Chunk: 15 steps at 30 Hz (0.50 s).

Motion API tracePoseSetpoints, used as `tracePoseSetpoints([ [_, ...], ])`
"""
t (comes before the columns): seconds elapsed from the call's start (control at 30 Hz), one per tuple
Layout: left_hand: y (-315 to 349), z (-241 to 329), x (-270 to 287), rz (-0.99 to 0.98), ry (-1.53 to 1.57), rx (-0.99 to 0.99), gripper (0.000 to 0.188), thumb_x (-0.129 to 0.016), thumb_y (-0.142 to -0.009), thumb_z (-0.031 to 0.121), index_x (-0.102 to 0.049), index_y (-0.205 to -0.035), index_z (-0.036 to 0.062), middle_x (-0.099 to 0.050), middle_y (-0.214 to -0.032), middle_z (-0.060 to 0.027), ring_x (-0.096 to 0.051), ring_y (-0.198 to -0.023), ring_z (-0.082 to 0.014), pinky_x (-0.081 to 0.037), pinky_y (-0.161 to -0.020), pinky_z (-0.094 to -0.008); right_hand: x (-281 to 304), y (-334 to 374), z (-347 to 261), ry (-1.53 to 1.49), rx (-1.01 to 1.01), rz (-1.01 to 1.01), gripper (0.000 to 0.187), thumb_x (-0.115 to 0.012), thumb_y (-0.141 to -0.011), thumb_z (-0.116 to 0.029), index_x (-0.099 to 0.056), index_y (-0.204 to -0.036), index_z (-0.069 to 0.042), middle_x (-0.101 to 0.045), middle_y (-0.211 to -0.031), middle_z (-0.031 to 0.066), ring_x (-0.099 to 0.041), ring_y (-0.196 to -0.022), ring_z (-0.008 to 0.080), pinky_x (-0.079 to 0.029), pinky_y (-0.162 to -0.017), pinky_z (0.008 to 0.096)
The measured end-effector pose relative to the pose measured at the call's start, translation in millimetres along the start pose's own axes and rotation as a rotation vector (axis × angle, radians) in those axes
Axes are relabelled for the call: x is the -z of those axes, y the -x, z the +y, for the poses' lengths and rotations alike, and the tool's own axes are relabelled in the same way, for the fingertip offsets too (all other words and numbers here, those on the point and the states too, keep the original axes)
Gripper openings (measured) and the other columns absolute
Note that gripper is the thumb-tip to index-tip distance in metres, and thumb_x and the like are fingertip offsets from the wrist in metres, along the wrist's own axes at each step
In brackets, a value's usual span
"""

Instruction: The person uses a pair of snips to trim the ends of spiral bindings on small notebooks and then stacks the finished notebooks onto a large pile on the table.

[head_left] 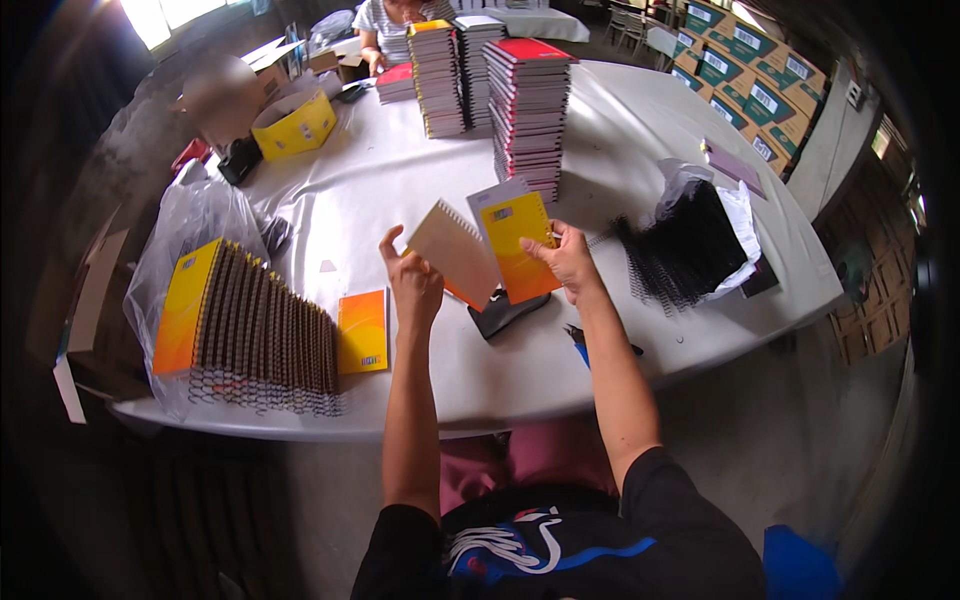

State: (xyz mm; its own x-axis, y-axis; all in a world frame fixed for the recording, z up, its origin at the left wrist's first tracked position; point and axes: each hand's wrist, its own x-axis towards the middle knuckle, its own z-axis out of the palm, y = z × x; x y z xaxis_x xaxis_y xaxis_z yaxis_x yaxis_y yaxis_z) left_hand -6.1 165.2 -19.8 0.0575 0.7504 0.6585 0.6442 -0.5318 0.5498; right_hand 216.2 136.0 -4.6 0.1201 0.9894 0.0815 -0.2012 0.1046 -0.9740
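Note:
My right hand (566, 262) pinches the right edge of a yellow-orange notebook cover (516, 245), with pale sheets showing behind it. Against the left edge of a pale block of punched pages (455, 250) is my left hand (415, 290), index finger raised and the others curled at the edge. Orange shows along the block's lower edge. Both pieces lean apart in a V above a black stand (510, 315). Beside my left forearm lies a flat yellow-orange notebook (363, 332). A blue-handled tool, perhaps pliers (580, 347), is partly hidden by my right forearm.
Spiral-bound yellow notebooks (260, 320) are stacked at left, by a plastic bag (190, 215). Black binding coils (690, 250) lie at right. Tall notebook stacks (527, 120) stand ahead. A yellow box (293, 127) is at far left; another person (385, 25) sits across the table.

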Motion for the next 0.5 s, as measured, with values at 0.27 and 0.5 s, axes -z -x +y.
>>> tracePoseSetpoints([
  [0.27, 16, -3, -43, -0.120, -0.697, 0.093, 0.025, -0.049, -0.079, 0.016, -0.069, -0.095, 0.0147, -0.051, -0.118, -0.0075, -0.051, -0.095, -0.0328, -0.035, -0.087, -0.0415, -8, -41, 46, 0.640, -0.207, -0.039, 0.042, -0.072, -0.074, -0.014, -0.057, -0.108, 0.005, -0.065, -0.097, 0.0112, -0.062, -0.084, 0.0169, -0.050, -0.075, 0.0294],
  [0.5, -3, -10, -9, -0.341, 1.065, 0.511, 0.027, -0.044, -0.094, 0.024, -0.060, -0.103, 0.0041, -0.066, -0.094, -0.0049, -0.064, -0.086, -0.0191, -0.050, -0.073, -0.0337, -33, -36, 14, 0.015, -0.132, -0.326, 0.039, -0.072, -0.078, -0.015, -0.055, -0.109, 0.001, -0.064, -0.100, 0.0087, -0.060, -0.091, 0.0138, -0.046, -0.084, 0.0270],
])
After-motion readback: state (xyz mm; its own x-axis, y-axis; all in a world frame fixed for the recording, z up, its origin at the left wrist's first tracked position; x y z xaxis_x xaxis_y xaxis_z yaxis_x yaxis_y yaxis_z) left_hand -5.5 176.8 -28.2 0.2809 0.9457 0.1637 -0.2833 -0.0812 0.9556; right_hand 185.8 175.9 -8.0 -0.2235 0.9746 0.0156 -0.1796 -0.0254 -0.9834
